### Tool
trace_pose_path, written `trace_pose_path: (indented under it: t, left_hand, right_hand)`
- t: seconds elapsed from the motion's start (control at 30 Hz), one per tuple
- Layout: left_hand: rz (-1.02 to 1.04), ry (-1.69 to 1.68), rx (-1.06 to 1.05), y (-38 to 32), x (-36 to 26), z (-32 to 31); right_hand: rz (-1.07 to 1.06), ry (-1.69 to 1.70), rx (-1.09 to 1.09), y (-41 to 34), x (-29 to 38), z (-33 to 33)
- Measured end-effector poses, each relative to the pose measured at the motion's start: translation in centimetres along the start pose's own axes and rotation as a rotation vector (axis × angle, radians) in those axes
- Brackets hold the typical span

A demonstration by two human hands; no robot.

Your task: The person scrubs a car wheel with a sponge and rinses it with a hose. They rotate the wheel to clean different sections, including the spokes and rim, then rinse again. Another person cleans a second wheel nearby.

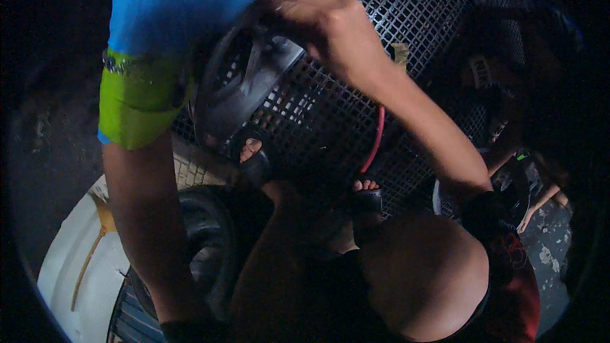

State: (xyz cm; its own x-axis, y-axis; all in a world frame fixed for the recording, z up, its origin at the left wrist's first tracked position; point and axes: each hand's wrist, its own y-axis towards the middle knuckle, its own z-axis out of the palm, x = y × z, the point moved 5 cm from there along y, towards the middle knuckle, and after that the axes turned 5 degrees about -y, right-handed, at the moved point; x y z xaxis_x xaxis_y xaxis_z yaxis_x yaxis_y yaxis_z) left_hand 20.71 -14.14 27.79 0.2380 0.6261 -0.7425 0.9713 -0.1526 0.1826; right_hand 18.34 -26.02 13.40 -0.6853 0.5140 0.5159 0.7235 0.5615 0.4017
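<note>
My left forearm (143, 228) reaches up the left side. A bright blue and green covering (143, 105), a cloth or a glove, hides its far end, so my left hand's fingers do not show. A band of dark beads lies across the green part. My right hand (329, 19) is bent at the wrist, with blurred fingers at the dark rim of a spoked wheel (281, 59). Whether those fingers grip the rim or a small thing there is unclear. Under the wheel, a dark grid panel (410, 14) spreads out. A red hose (380, 128) lies across it.
My sandalled feet (250, 150) rest near the grid, below the wheel. At the lower left stand a black tyre (224, 233) and a white panel (71, 267) with a yellowish brush-like thing (86, 267). Another person's hand (529, 221) shows at the right. The outer areas are very dark.
</note>
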Motion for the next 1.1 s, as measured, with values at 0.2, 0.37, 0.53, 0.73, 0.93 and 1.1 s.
trace_pose_path:
  t: [0.2,0.37,0.53,0.73,0.93,1.1]
  left_hand:
    - [0.051,0.062,0.010,-0.1,-0.4,0.7]
    - [-0.136,-0.203,0.020,0.6,-0.2,1.4]
    - [-0.133,-0.202,0.002,0.3,-0.7,-0.1]
    - [0.042,0.189,-0.053,-0.7,1.5,-2.4]
    - [-0.098,0.210,-0.047,0.1,2.1,-3.7]
    - [-0.116,0.251,-0.072,-0.3,1.3,-2.1]
  right_hand:
    - [0.261,0.018,-0.011,1.2,2.4,-0.5]
    - [0.587,0.956,-0.318,1.7,1.1,-1.9]
    - [0.190,0.367,-0.224,-0.6,1.9,0.6]
    - [-0.049,-0.380,-0.212,1.2,-5.0,-2.4]
    - [-0.129,-0.473,0.000,1.7,-3.3,1.6]
    - [-0.020,-0.832,0.019,1.8,-5.0,0.1]
